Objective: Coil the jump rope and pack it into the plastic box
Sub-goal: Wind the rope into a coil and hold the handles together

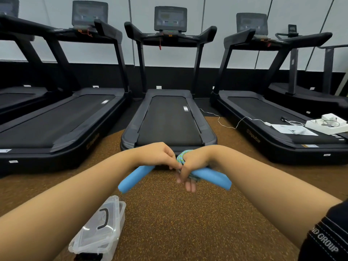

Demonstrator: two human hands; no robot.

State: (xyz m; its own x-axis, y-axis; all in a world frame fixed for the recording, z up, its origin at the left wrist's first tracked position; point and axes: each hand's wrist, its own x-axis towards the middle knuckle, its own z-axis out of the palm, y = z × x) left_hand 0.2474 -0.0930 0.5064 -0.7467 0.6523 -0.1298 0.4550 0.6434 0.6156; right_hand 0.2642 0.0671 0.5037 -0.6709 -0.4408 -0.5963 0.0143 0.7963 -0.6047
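Both my hands meet in the middle of the view, above the brown floor. My left hand [160,155] grips one blue foam handle [134,178] that slants down to the left. My right hand [192,166] holds the other blue handle [214,178], which points down to the right. The blue-green braided rope [182,157] is bunched in loops between the two hands, partly wrapped round my right hand. The clear plastic box [99,230] with its lid on and a black handle lies on the floor at lower left, below my left forearm.
Several black treadmills [167,117] stand side by side ahead. On the right treadmill deck lie a white box [327,123], papers and a white cable [226,123] trailing onto the floor. The speckled brown floor [188,223] spreads beneath my arms.
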